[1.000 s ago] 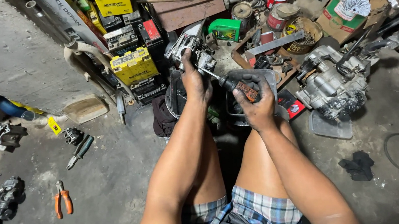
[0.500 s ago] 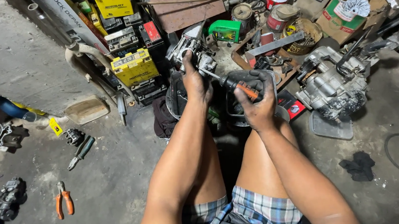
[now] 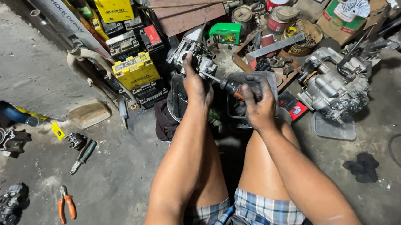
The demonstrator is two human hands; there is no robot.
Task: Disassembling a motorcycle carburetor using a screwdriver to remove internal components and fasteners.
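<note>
On a cluttered workshop floor, the left hand (image 3: 196, 82) grips a carburetor (image 3: 190, 52) while the right hand (image 3: 258, 107) clenches a screwdriver (image 3: 229, 84).

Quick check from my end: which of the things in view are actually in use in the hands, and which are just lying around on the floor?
In use:
left hand steadying the small metal carburettor
right hand gripping the screwdriver, tip at the carburettor

Lying about:
orange-handled pliers
yellow batteries
green box
engine block
black rag
</note>
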